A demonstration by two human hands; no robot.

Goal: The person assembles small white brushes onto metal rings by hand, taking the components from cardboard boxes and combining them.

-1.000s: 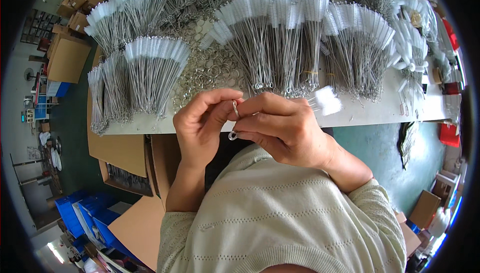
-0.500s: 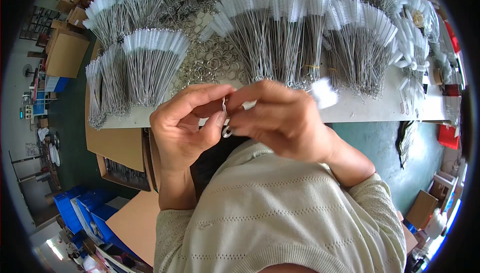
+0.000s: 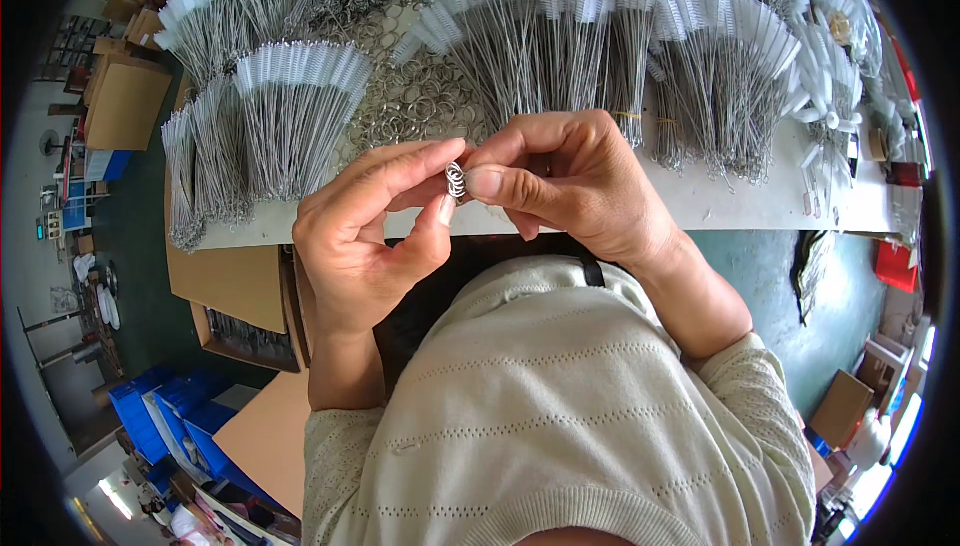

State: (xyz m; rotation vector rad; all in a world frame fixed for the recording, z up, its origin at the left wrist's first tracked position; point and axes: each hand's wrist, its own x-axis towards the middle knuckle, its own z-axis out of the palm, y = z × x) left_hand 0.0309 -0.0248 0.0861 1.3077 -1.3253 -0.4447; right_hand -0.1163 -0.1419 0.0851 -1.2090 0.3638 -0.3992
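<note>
A small cluster of shiny metal wire loops [image 3: 456, 182] is held above the table's near edge, between my two hands. My left hand [image 3: 370, 226] pinches it between thumb and forefinger. From the other side, the thumb and curled forefinger of my right hand [image 3: 575, 176] close on the same loops. Whether they belong to one ring or several cannot be made out, and the fingers hide part of them. Beyond my hands lies a pile of loose metal rings [image 3: 420, 101]. Fanned bunches of thin wire brushes [image 3: 570, 36] with white bristle heads stand behind my right hand.
More wire brushes [image 3: 300, 116] lie in bunches on the left of the pale table [image 3: 265, 224]. White tubes and clear plastic bags [image 3: 835, 66] crowd its right end. An open cardboard box [image 3: 235, 286] stands below the left edge, near blue bins [image 3: 190, 426].
Both hands have risen slightly. My right hand has turned from a blurred, curled pose to a clear pinch. The blurred white piece beside it and the dangling ring no longer show.
</note>
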